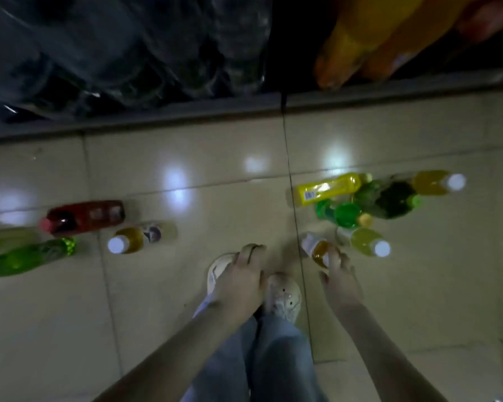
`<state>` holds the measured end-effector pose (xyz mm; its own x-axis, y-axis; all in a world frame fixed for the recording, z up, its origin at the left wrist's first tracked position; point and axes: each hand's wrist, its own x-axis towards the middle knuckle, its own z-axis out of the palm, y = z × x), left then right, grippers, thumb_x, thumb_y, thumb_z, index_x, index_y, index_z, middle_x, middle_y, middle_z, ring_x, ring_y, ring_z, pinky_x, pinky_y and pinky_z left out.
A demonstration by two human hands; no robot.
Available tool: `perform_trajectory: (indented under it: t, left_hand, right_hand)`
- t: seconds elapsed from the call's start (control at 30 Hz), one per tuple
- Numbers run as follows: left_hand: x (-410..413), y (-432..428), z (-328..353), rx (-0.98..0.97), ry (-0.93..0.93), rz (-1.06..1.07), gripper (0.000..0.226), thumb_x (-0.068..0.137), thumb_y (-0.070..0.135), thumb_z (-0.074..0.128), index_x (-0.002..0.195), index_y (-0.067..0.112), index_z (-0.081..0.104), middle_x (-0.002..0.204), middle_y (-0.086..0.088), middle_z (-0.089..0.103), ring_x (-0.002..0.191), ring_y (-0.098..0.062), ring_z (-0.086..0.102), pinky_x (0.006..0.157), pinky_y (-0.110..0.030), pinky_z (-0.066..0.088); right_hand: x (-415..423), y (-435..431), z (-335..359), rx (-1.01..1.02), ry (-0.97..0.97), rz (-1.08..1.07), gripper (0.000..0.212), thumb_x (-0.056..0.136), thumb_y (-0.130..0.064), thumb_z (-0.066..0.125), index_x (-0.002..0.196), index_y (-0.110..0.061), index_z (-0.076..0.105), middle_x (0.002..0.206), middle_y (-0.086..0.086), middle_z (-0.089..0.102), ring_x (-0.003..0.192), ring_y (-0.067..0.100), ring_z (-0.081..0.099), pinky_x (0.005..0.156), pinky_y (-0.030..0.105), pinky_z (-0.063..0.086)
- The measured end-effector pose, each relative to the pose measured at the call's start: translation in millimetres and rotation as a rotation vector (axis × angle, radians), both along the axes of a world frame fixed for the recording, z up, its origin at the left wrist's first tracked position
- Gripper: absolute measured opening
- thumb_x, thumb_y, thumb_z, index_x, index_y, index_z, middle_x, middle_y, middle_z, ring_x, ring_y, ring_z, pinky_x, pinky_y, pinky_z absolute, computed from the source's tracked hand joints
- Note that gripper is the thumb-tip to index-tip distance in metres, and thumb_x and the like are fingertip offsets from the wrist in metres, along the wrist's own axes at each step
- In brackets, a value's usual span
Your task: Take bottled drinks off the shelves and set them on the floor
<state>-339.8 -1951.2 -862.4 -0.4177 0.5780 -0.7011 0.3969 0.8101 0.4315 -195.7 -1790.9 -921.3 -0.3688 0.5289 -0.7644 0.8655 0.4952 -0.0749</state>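
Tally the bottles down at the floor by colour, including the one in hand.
Red bottles: 1
Green bottles: 3
Yellow or amber bottles: 5, counting the amber bottle held by the right hand
Total: 9; the blurred pale shape far left is uncounted.

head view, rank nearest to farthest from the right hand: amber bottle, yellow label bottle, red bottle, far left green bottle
1. amber bottle, held by the right hand
2. yellow label bottle, ahead, right cluster
3. red bottle, across on the left
4. green bottle, far left
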Motion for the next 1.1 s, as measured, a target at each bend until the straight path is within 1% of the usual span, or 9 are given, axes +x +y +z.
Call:
perform_trajectory:
  t: [0.1,0.23,0.33,0.5,0.63,0.7,0.77,0.93,1.1]
  left_hand:
    - [7.5,3.2,-30.3,0.053,0.007,0.087,0.050,0.084,0.008,0.059,0.133,0.008,0.050,0.133,-0.010,0.050,0.106,-0.033,0.060,0.081,-0.037,0.050]
    - [12.7,14.7,-18.2,0.064,-0.034,0.029,0.054,0.088,0.010,0.053,0.141,0.014,0.042,0.142,-0.005,0.041,0.122,-0.026,0.048,0.097,-0.030,0.036]
    - [0.0,22.6,22.9,0.068,-0.090,-0.106,0.067,0.090,0.019,0.055,0.149,0.026,0.025,0.154,-0.001,0.025,0.136,-0.021,0.032,0.105,-0.024,0.027]
    - [-35.7,23.3,152.5,0.021,-0.123,-0.247,0.094,0.082,0.041,0.063,0.148,0.039,-0.005,0.160,0.002,0.007,0.147,-0.017,0.006,0.118,-0.045,0.005]
    - [-60.3,4.3,299.3,0.205,-0.137,0.017,0.082,0.066,0.044,0.077,0.138,0.026,0.040,0.131,0.002,0.054,0.122,-0.017,0.049,0.098,-0.021,0.033]
    - [-63.5,-10.4,368.0,0.216,-0.105,0.138,0.067,0.061,0.042,0.080,0.118,0.032,0.047,0.108,0.011,0.062,0.098,-0.012,0.060,0.079,-0.025,0.047]
    - [-66.9,-27.9,425.0,0.226,-0.169,0.280,0.061,0.058,0.047,0.079,0.110,0.032,0.051,0.101,0.013,0.066,0.091,-0.006,0.063,0.080,-0.030,0.053]
    - [-74.6,-82.7,531.9,0.471,-0.542,0.580,0.035,0.075,0.017,0.071,0.108,0.020,0.060,0.097,0.003,0.073,0.092,-0.013,0.068,0.080,-0.028,0.055]
    - [-78.1,-166.0,585.6,0.470,-0.492,0.751,0.039,0.072,0.041,0.075,0.104,0.020,0.067,0.109,-0.021,0.068,0.091,-0.031,0.060,0.079,-0.043,0.039]
  right_hand:
    - [3.0,8.9,-40.0,0.042,0.024,0.004,0.046,0.093,-0.016,0.055,0.136,-0.011,0.040,0.124,0.025,0.047,0.109,0.041,0.050,0.085,0.042,0.043]
    - [-7.8,12.1,-12.4,0.010,0.131,-0.017,0.045,0.087,-0.018,0.064,0.126,-0.005,0.045,0.112,0.026,0.054,0.096,0.043,0.058,0.071,0.040,0.045]
    - [-20.0,11.3,64.1,-0.029,0.288,-0.048,0.048,0.081,-0.025,0.074,0.118,-0.003,0.054,0.112,0.022,0.056,0.088,0.042,0.062,0.066,0.039,0.047]
    - [-59.9,34.7,260.1,-0.352,0.558,0.078,0.026,0.078,-0.027,0.074,0.096,-0.022,0.057,0.096,-0.001,0.059,0.088,0.020,0.056,0.072,0.021,0.042]
    - [-106.2,33.4,411.0,-0.477,0.728,0.273,0.019,0.077,-0.039,0.066,0.092,-0.034,0.055,0.093,-0.014,0.060,0.090,0.006,0.056,0.077,0.021,0.043]
    - [-122.4,24.1,464.8,-0.533,0.824,0.090,0.023,0.080,-0.024,0.074,0.095,-0.030,0.058,0.087,-0.019,0.062,0.078,-0.001,0.055,0.070,0.014,0.042]
    - [-134.4,9.5,505.5,-0.622,0.860,-0.126,0.035,0.081,-0.012,0.075,0.103,-0.031,0.056,0.088,-0.015,0.060,0.072,0.006,0.052,0.067,0.019,0.044]
    - [-164.0,-64.2,574.2,-0.864,0.745,-0.075,0.046,0.079,-0.029,0.069,0.118,-0.031,0.046,0.109,-0.001,0.065,0.089,0.008,0.063,0.076,0.028,0.052]
    - [-199.7,-147.5,628.5,-1.009,0.671,-0.078,0.058,0.076,-0.028,0.073,0.125,-0.015,0.047,0.112,0.012,0.068,0.092,0.021,0.069,0.067,0.028,0.053]
